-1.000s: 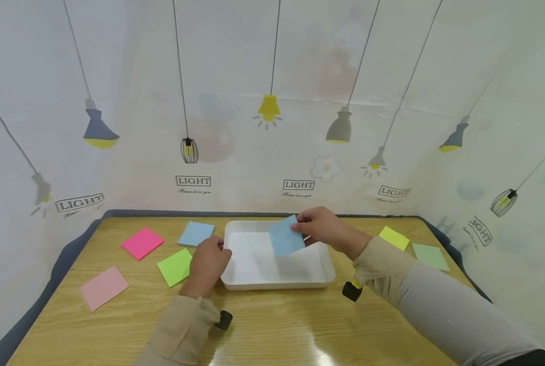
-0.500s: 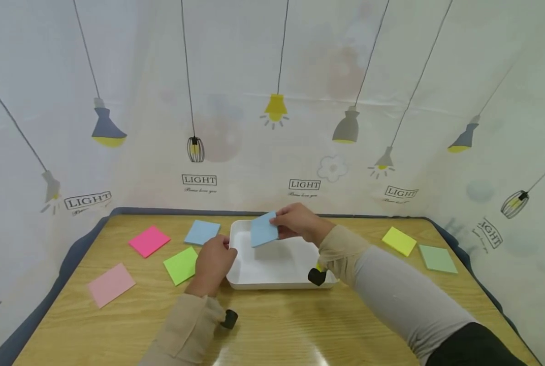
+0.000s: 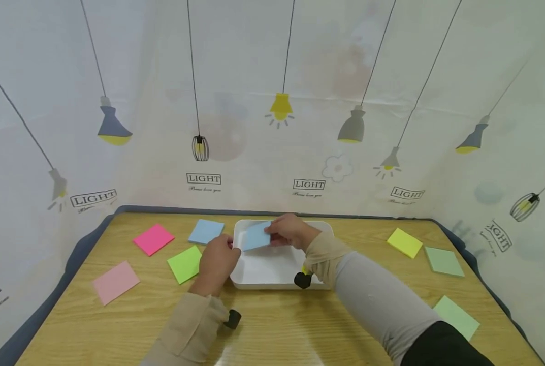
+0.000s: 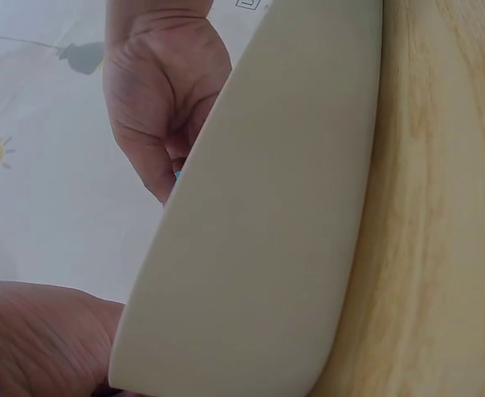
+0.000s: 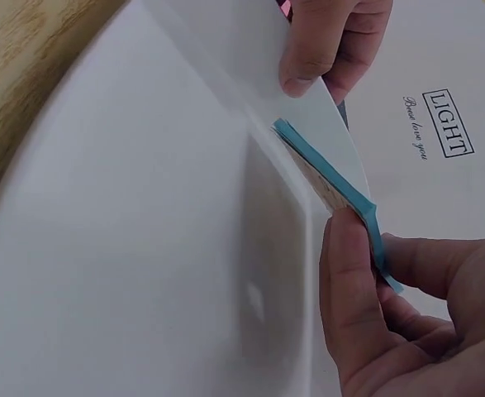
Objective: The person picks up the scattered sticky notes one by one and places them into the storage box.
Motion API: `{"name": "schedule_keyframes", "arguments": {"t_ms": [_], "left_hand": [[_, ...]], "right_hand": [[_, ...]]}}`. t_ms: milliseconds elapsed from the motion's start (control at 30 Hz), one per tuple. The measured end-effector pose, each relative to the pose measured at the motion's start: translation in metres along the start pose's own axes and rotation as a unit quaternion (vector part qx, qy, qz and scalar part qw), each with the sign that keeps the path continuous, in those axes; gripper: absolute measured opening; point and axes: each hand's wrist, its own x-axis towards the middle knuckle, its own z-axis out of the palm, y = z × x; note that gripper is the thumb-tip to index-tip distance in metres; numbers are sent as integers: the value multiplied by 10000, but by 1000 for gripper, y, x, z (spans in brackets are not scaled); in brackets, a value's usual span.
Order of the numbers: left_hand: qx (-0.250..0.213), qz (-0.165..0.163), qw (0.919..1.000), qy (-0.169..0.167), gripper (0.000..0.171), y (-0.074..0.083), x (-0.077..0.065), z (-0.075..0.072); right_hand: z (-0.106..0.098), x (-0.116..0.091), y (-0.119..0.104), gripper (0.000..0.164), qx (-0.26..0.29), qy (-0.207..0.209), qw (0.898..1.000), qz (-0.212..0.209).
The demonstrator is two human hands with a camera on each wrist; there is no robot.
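A white tray [image 3: 272, 269] lies on the wooden table, its inside bare apart from what the right hand has over it. My right hand [image 3: 290, 231] pinches a blue sticky note pad [image 3: 256, 236] between thumb and fingers. In the right wrist view the pad [image 5: 329, 169] tilts close to the tray's inner wall; whether it touches is unclear. My left hand [image 3: 218, 262] grips the tray's left rim, its thumb inside the wall [image 5: 304, 66]. From the left wrist, the tray's outer side [image 4: 250, 207] hides most of the left fingers.
Left of the tray lie a second blue pad [image 3: 205, 232], a lime pad [image 3: 184, 264], a hot pink pad [image 3: 154, 239] and a pale pink pad [image 3: 116, 282]. On the right are a yellow pad [image 3: 405, 243] and two pale green pads [image 3: 444, 262], one partly behind my right sleeve.
My right hand has carried the blue pad leftward and down into the tray's back left part. The left hand keeps its grip on the rim. A second pale green pad has come into view.
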Motion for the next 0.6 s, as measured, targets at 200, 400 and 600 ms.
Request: {"name": "schedule_keyframes", "arguments": {"t_ms": [200, 400, 600], "left_hand": [[52, 114, 9999, -1, 32, 1, 0, 0], [66, 63, 10000, -36, 33, 0, 0, 0], [36, 10, 10000, -45, 32, 0, 1, -1]], "right_hand": [[5, 7, 8, 13, -153, -131, 9997, 127], [11, 6, 11, 9, -436, -213, 9988, 86], [15, 3, 14, 13, -908, -9, 9958, -96]]}}
